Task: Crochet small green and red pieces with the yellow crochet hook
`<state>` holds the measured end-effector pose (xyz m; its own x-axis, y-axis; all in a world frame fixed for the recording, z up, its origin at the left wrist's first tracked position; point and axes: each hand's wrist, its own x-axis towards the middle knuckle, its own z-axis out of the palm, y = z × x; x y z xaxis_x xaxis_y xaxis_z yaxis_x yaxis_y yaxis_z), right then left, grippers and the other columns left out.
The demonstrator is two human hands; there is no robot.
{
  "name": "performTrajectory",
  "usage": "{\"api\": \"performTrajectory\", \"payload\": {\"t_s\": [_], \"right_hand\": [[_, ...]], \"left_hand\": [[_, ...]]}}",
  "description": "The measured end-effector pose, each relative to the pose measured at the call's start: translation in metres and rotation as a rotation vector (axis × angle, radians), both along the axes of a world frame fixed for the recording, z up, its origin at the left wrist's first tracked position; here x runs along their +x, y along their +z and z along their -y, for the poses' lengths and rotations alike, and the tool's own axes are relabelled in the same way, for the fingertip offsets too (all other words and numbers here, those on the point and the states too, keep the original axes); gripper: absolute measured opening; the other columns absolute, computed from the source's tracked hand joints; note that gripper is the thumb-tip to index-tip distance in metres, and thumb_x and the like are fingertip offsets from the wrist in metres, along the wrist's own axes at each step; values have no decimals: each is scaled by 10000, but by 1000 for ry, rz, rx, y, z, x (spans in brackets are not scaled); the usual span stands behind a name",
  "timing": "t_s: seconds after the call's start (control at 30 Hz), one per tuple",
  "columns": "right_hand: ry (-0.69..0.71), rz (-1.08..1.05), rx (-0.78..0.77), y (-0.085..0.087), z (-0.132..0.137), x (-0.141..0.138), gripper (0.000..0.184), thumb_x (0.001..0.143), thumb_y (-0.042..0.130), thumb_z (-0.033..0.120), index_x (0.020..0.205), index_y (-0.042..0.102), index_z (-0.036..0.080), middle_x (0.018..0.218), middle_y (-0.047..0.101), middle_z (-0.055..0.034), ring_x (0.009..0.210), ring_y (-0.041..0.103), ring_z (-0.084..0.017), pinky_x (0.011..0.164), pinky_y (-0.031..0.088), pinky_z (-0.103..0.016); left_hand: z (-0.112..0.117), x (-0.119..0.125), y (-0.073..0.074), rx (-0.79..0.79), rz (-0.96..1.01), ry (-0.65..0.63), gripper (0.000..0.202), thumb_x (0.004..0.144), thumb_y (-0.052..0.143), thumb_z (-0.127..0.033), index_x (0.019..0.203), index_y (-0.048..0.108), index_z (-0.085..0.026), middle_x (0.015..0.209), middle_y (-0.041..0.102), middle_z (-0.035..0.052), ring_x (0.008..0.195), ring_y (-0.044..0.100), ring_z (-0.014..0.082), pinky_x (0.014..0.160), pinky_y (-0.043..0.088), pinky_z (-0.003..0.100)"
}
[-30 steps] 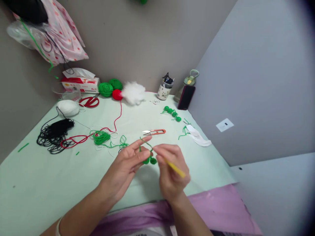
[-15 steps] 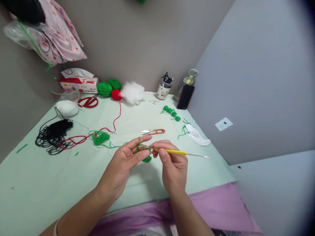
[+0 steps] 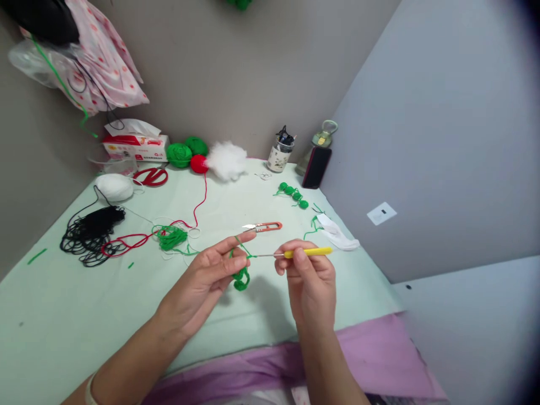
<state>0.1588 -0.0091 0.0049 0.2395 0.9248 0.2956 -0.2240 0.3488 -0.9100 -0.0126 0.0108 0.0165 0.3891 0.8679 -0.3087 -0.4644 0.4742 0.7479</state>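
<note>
My left hand (image 3: 206,278) pinches a small green crocheted piece (image 3: 242,278) that hangs below its fingers, with green yarn looped over the raised index finger. My right hand (image 3: 307,275) is closed round a yellow-handled crochet hook (image 3: 304,252) held level, its metal tip pointing left and meeting the yarn by the left fingers. Both hands hover above the pale green table (image 3: 76,315).
Orange thread snips (image 3: 264,226) lie just beyond the hands. A loose green yarn pile (image 3: 171,237), black yarn (image 3: 90,232), red yarn, white ball (image 3: 115,186), red scissors (image 3: 151,176) and tissue box (image 3: 135,146) sit left. Green crocheted balls (image 3: 293,194), a cup (image 3: 279,156) and phone (image 3: 315,167) are far right.
My right hand has drawn the hook to the right, away from the left fingers. The green piece now dangles lower under my left hand.
</note>
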Motion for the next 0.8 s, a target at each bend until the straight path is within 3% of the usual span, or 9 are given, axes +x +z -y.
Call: {"api": "performTrajectory", "payload": {"t_s": [0.1,0.17,0.23,0.3,0.37,0.5,0.63,0.73,0.8], "right_hand": [[-30,151,54,-2,3,-8,195,966,598,225,925,781,277,845,687,-20,667,617,-130,598,508,-289],[-118,425,206,-7,7,-14,252,937,618,140,1042,779,304,934,701,-40,820,657,-168,693,536,-320],[-196,630,370,-10,11,-16,376,902,633,75,1160,751,322,1034,710,-63,938,662,-198,766,546,-349],[-223,598,374,-10,11,-14,373,914,608,71,1157,748,318,1002,716,-59,907,658,-195,749,541,-349],[-190,375,243,-7,8,-10,268,951,580,127,1038,769,296,892,702,-35,776,635,-167,678,523,-330],[-27,40,64,-4,0,-6,177,963,610,264,897,773,252,842,684,-22,650,588,-129,610,493,-301],[62,122,43,-6,-3,-11,168,962,617,292,963,777,243,917,736,-50,740,630,-156,658,515,-311],[-8,246,86,-7,0,-15,180,973,593,252,994,771,262,902,737,-43,759,647,-166,647,532,-314],[-100,447,190,-9,3,-17,219,960,596,186,1049,768,290,961,742,-53,849,671,-192,703,563,-346]], "left_hand": [[6,9,0,123,-71,111,561,760,848,-240,1295,689,-295,755,585,-50,721,505,97,716,398,213],[9,15,-1,185,-87,167,619,781,833,-229,1361,635,-320,768,623,-52,750,532,108,763,414,225],[10,17,-3,141,-32,126,621,794,823,-243,1380,622,-291,772,645,-36,783,560,125,795,427,241],[8,15,-3,41,27,53,563,788,825,-252,1329,670,-236,764,645,-17,767,558,128,771,427,239],[4,11,-1,-12,39,26,487,772,833,-244,1245,726,-200,779,644,0,737,538,122,722,416,230],[3,8,3,50,-14,61,465,767,836,-226,1221,737,-250,790,618,-23,720,523,111,696,398,226],[8,12,4,117,-54,42,438,789,827,-253,1216,735,-282,775,633,-34,771,576,120,784,418,242],[9,15,1,137,-57,70,419,809,814,-267,1220,731,-281,838,686,-19,879,607,139,880,416,257],[8,17,-2,145,-49,110,413,809,815,-267,1214,733,-275,820,686,-25,865,593,130,894,409,251]]}}
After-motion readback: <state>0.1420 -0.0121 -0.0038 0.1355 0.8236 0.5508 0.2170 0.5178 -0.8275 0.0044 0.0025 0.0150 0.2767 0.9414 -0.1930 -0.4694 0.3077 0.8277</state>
